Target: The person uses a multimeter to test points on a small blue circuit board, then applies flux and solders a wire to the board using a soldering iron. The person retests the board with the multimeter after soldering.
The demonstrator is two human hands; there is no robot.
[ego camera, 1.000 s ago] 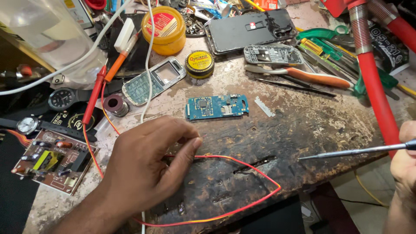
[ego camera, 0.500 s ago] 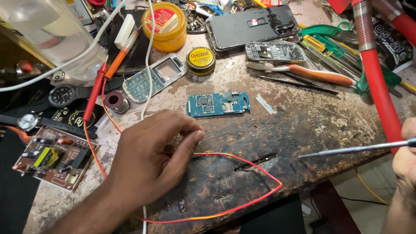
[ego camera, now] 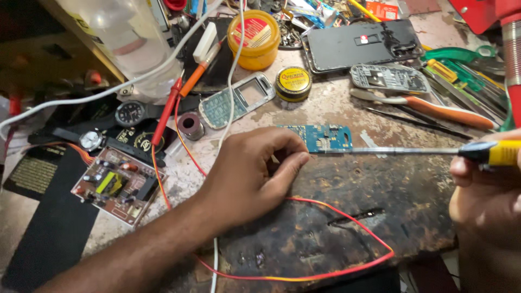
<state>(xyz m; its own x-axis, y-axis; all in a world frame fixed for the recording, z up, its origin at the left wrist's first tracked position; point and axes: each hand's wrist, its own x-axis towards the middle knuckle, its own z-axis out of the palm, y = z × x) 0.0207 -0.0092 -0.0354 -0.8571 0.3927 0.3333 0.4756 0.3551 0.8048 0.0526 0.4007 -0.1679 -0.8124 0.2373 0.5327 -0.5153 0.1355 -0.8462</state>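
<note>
Left hand (ego camera: 247, 176) covers the left end of the blue circuit board (ego camera: 327, 138) and whatever its fingertips pinch; the grip cannot be told. The red wire (ego camera: 347, 217) runs out of sight under that hand, and its near loop skims the bottom edge. Right hand (ego camera: 485, 209) is cut off by the right and bottom edges, so only part of the yellow-handled tool (ego camera: 496, 153) shows; where its metal shaft ends near the board is too fine to tell. The clear plastic container (ego camera: 127, 38) at far left is cropped by the top edge. The red tube (ego camera: 513, 49) at far right is cropped by the top and right edges. Small parts heaped at far centre are too small to identify.
</note>
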